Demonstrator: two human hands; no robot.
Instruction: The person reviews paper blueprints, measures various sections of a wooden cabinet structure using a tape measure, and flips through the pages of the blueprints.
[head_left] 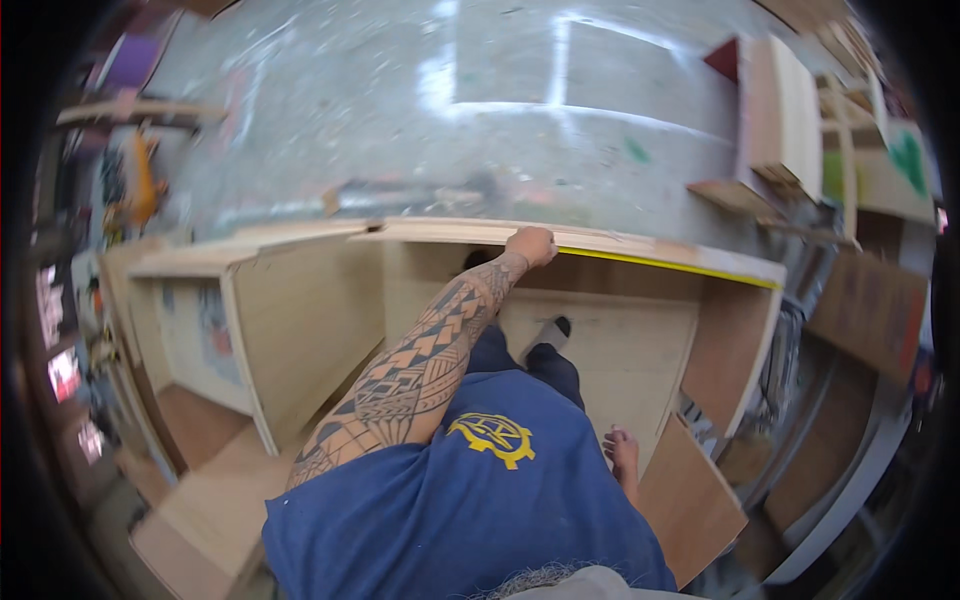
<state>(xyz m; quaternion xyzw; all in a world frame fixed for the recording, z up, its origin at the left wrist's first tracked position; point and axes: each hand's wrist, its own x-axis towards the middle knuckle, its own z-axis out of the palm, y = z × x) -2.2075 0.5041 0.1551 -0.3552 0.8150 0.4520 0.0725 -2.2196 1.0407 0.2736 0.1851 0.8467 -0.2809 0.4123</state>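
My tattooed left arm reaches forward, and my left hand (531,246) is closed at the far edge of a pale wooden cabinet frame (450,232). From it a yellow tape measure (670,263) runs straight along that edge to the right corner. The tape's case, if it is in my fist, is hidden by the fingers. My right hand (623,456) hangs low beside my blue shirt, inside the frame. Its fingers are loosely bent and slightly apart, with nothing seen in them.
I stand inside the frame, with a dark sock (553,336) showing. Another open wooden cabinet (310,310) adjoins on the left. A loose board (690,505) leans at the lower right. Wooden boxes (785,115) and a cardboard box (868,315) are further right, on grey floor (350,110).
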